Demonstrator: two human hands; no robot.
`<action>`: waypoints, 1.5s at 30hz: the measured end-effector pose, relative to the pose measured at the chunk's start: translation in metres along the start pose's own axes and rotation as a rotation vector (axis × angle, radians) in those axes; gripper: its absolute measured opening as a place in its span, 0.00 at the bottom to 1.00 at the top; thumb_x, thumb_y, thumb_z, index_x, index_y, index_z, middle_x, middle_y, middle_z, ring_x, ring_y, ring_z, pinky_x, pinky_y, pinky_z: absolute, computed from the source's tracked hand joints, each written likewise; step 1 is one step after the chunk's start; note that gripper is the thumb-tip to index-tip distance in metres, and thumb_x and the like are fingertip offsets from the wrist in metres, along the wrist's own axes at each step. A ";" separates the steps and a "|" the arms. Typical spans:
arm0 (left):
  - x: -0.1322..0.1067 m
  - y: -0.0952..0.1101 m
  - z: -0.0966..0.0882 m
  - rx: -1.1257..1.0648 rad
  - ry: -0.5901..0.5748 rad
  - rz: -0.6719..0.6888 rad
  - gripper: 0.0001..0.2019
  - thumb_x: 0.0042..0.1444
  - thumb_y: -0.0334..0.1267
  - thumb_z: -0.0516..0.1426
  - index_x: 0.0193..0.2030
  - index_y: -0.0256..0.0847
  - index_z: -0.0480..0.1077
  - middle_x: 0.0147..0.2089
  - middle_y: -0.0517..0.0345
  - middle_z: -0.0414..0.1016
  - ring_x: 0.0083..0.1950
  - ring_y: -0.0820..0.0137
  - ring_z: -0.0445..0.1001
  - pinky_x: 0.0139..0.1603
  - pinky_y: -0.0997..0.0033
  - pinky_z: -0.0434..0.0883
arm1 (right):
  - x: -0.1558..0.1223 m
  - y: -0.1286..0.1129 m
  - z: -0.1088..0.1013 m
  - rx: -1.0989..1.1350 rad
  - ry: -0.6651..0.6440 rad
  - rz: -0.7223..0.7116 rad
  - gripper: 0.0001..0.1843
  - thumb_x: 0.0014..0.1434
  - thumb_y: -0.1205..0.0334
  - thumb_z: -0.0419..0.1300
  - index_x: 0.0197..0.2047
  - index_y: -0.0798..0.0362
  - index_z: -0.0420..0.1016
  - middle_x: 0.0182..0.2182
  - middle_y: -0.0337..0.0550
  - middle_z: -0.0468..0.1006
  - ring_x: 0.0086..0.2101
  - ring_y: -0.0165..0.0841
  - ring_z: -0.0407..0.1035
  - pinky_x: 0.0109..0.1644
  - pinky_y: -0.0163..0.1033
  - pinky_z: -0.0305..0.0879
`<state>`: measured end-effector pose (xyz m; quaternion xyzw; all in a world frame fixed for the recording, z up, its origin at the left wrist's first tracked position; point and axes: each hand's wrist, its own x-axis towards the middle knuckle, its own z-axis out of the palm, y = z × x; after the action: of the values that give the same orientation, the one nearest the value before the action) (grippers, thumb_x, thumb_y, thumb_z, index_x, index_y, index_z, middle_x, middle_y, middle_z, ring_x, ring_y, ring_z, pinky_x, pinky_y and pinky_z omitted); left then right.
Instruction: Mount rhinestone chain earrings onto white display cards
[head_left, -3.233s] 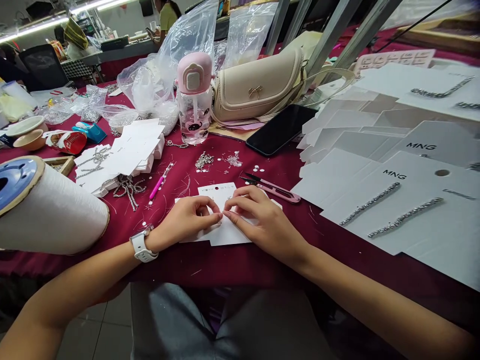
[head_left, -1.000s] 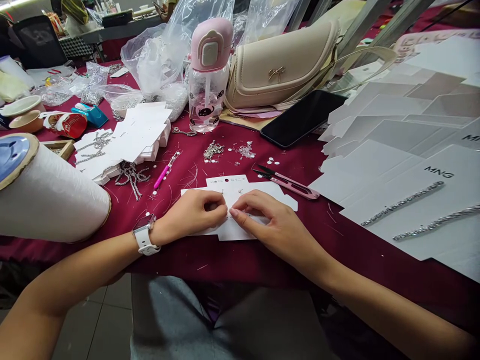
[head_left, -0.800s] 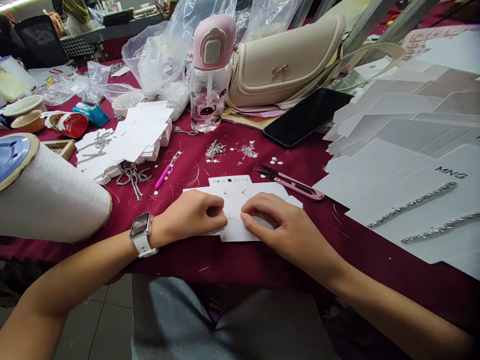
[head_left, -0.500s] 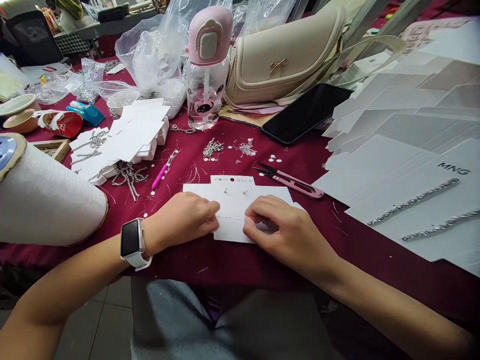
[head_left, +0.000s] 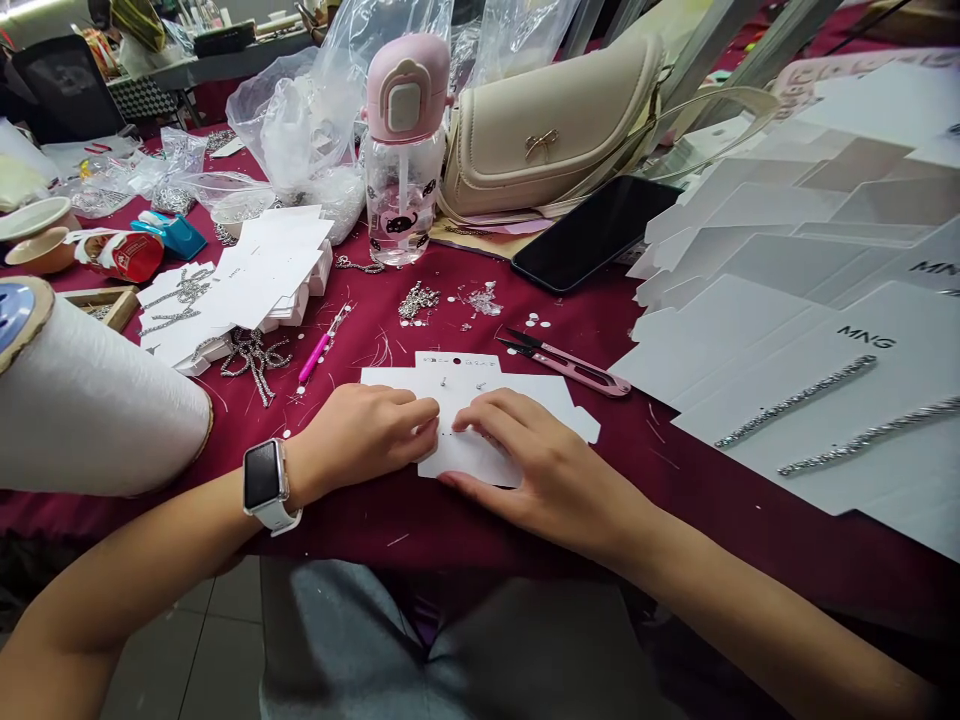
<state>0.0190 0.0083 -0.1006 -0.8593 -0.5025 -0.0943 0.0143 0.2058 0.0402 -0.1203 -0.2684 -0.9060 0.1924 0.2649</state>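
A white jewelry card (head_left: pixel 465 455) lies flat before me, back side up, with a hang hole and two small posts poking through its upper part. My left hand (head_left: pixel 371 430) is closed at the card's left side, thumb and fingers pressed together; whatever they pinch is hidden. Over the card's right half rests my right hand (head_left: pixel 536 440), fingers apart: the thumb touches the lower edge and the fingertips reach near small holes at the middle. Pink-handled thread snips (head_left: pixel 566 362) lie just beyond. Left of the card is a magenta-handled tool (head_left: pixel 315 356).
A large white thread spool (head_left: pixel 97 390) stands left. Behind are stacked cards (head_left: pixel 255 260), chain pieces (head_left: pixel 418 300), a pink-lidded bottle (head_left: pixel 405 150), a beige handbag (head_left: pixel 540 130) and a phone (head_left: pixel 596 232). Overlapping cards (head_left: pixel 757 330) with silver chain strips cover the right.
My right hand has moved left over the card, and its thumb and fingers have spread from a pinch. The left hand stays at the card's left side. The view has shifted slightly.
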 end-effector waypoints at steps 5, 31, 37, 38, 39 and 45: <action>0.001 0.001 0.001 -0.103 0.013 -0.050 0.12 0.57 0.40 0.48 0.33 0.41 0.71 0.25 0.62 0.70 0.25 0.78 0.64 0.24 0.77 0.51 | 0.000 0.002 -0.002 0.002 -0.054 0.074 0.06 0.53 0.63 0.56 0.36 0.53 0.65 0.34 0.44 0.69 0.36 0.33 0.66 0.39 0.38 0.64; 0.000 -0.011 0.008 -0.311 -0.029 0.008 0.05 0.55 0.37 0.52 0.35 0.40 0.67 0.36 0.62 0.69 0.33 0.77 0.66 0.30 0.80 0.59 | -0.002 -0.023 0.007 -0.290 -0.057 0.207 0.08 0.57 0.61 0.51 0.38 0.56 0.65 0.35 0.47 0.69 0.34 0.36 0.64 0.38 0.40 0.62; 0.000 -0.009 0.006 -0.313 -0.076 -0.031 0.07 0.56 0.37 0.50 0.35 0.38 0.67 0.36 0.59 0.70 0.35 0.73 0.67 0.32 0.77 0.61 | 0.002 -0.030 0.009 -0.277 -0.109 0.356 0.05 0.54 0.61 0.54 0.32 0.53 0.67 0.32 0.44 0.71 0.35 0.37 0.64 0.39 0.42 0.60; 0.000 -0.009 0.006 -0.323 -0.079 -0.037 0.07 0.56 0.37 0.50 0.35 0.38 0.66 0.36 0.59 0.70 0.35 0.73 0.67 0.32 0.77 0.61 | 0.005 -0.032 0.008 -0.261 -0.130 0.407 0.05 0.53 0.61 0.54 0.31 0.53 0.67 0.32 0.43 0.72 0.35 0.37 0.65 0.38 0.41 0.60; 0.000 -0.009 0.006 -0.329 -0.081 -0.044 0.07 0.56 0.37 0.50 0.35 0.37 0.66 0.36 0.59 0.70 0.35 0.73 0.67 0.32 0.77 0.61 | 0.009 -0.033 0.008 -0.255 -0.157 0.455 0.05 0.53 0.61 0.55 0.30 0.53 0.67 0.31 0.43 0.72 0.35 0.36 0.65 0.38 0.40 0.59; 0.000 -0.007 0.004 -0.319 -0.109 -0.064 0.06 0.56 0.35 0.49 0.35 0.38 0.66 0.37 0.58 0.69 0.37 0.72 0.67 0.34 0.75 0.62 | 0.021 -0.046 0.006 -0.408 -0.286 0.571 0.08 0.57 0.68 0.49 0.31 0.55 0.68 0.34 0.45 0.72 0.37 0.36 0.64 0.36 0.38 0.56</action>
<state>0.0136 0.0119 -0.1054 -0.8380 -0.5084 -0.1266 -0.1523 0.1692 0.0154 -0.0948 -0.5279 -0.8421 0.1094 0.0125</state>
